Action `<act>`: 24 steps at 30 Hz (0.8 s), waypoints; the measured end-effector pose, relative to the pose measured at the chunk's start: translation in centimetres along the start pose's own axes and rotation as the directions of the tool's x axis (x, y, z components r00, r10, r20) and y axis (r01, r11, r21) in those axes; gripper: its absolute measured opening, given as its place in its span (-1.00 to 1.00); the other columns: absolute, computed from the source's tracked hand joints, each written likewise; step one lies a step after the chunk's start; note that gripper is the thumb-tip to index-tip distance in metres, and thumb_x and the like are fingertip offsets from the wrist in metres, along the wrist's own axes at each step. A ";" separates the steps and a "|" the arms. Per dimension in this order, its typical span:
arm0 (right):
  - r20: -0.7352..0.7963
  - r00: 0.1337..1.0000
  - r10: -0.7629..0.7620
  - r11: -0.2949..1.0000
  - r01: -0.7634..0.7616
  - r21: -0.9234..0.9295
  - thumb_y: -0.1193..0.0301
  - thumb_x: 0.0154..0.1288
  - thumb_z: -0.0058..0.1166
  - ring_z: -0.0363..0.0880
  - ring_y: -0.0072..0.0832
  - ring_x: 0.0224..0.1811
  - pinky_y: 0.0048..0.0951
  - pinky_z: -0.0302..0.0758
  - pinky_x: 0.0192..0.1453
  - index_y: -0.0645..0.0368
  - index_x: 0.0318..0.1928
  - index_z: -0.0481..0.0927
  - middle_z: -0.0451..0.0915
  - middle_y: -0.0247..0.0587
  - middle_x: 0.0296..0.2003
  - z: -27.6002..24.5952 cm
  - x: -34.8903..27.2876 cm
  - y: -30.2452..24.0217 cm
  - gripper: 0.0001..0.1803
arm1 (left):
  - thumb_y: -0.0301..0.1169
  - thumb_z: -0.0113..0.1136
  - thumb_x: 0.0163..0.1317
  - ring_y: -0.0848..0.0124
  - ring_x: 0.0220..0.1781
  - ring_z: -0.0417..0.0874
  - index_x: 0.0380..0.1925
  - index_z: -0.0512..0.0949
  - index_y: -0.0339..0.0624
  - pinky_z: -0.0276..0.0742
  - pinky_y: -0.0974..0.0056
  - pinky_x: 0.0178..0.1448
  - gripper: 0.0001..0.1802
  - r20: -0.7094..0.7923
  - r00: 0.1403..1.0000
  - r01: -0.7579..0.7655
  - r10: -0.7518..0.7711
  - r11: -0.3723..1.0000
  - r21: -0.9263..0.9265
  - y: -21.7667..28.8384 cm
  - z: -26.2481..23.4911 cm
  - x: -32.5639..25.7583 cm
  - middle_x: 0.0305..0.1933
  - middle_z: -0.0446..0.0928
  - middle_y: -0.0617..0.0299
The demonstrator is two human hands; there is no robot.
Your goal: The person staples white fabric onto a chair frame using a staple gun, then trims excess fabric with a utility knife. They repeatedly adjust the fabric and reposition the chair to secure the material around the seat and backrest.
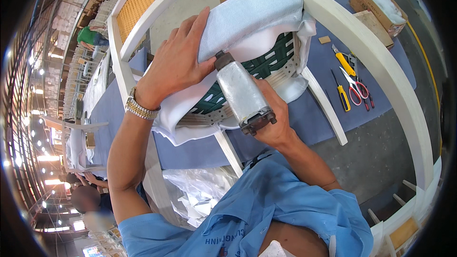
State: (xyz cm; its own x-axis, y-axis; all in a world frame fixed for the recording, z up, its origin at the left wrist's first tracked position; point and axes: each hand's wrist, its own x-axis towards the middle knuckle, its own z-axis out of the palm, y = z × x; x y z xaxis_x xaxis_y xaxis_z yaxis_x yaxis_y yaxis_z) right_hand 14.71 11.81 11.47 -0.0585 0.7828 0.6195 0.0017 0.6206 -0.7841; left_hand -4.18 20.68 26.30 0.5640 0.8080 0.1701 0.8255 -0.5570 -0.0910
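A pale wooden chair lies tipped, its underside turned toward me. Light blue-grey woven fabric covers its padded seat edge, with white padding showing around the rim. Dark green webbing crosses the seat opening. My left hand lies on the fabric with fingers stretched out, its thumb beside the nose of a staple gun. My right hand is wrapped round the handle of that silver staple gun, mostly hidden behind its body. The nose rests at the fabric's edge.
On the blue-covered table at right lie a yellow cutter, a yellow-handled screwdriver and red-handled scissors. A cardboard box stands beyond. A plastic bag sits below. Two people are at left.
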 end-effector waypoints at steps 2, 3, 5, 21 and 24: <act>-0.010 1.000 0.007 1.000 -0.007 -0.009 0.41 -0.02 0.40 0.65 0.03 0.00 -0.19 0.64 0.00 0.22 0.38 0.34 0.55 0.04 0.08 0.0 0.0 -0.2 -0.11 | -0.23 0.37 0.09 -0.22 0.31 0.46 0.53 0.05 -0.13 0.46 -0.19 0.30 0.03 0.000 1.000 -0.002 0.002 1.000 -0.009 0.3 -0.1 0.1 0.40 0.31 -0.22; -0.014 1.000 0.012 1.000 -0.013 -0.014 0.41 -0.01 0.40 0.64 0.04 0.00 -0.19 0.64 0.00 0.21 0.38 0.34 0.55 0.04 0.08 0.2 0.0 -0.3 -0.12 | -0.24 0.37 0.09 -0.22 0.31 0.46 0.53 0.04 -0.13 0.46 -0.20 0.29 0.03 0.002 1.000 0.000 0.000 1.000 -0.013 0.3 -0.1 0.1 0.40 0.31 -0.22; -0.003 0.999 0.041 0.999 -0.041 -0.013 0.41 -0.01 0.40 0.64 0.05 0.00 -0.18 0.64 0.00 0.19 0.37 0.34 0.54 0.04 0.07 0.2 0.2 -0.5 -0.12 | -0.27 0.38 0.07 -0.22 0.31 0.45 0.53 0.04 -0.12 0.46 -0.20 0.30 0.05 -0.001 1.000 -0.003 0.003 1.000 -0.017 0.1 0.0 0.2 0.41 0.30 -0.23; -0.122 0.992 -0.017 1.000 0.020 0.024 0.63 -0.06 0.30 0.64 -0.02 0.01 -0.25 0.60 0.08 0.33 0.19 0.49 0.55 0.06 0.07 -0.1 -0.1 0.1 -0.32 | -0.26 0.44 0.13 -0.16 0.63 0.02 0.54 0.14 -0.02 -0.02 -0.23 0.60 -0.01 0.183 0.956 -0.202 0.228 0.968 -0.152 3.4 -3.9 -1.8 0.62 0.03 -0.14; -0.168 0.986 0.009 1.000 -0.006 0.021 0.65 -0.06 0.27 0.64 -0.04 -0.01 -0.29 0.56 0.10 0.40 0.13 0.51 0.55 0.07 0.04 -0.1 0.0 0.2 -0.38 | 0.03 0.25 0.33 0.06 0.61 0.15 0.49 0.28 -0.03 0.06 0.02 0.61 -0.20 0.023 0.998 -0.051 0.066 0.914 -0.401 -2.8 -4.5 0.6 0.55 0.25 0.02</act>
State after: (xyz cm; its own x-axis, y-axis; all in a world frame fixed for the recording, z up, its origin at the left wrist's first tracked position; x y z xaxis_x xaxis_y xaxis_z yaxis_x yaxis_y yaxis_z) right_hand 14.77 11.94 11.37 0.1101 0.7849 0.6098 -0.0191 0.6151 -0.7882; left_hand -6.27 21.83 31.07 0.6174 0.7740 0.1408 0.7177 -0.6274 0.3020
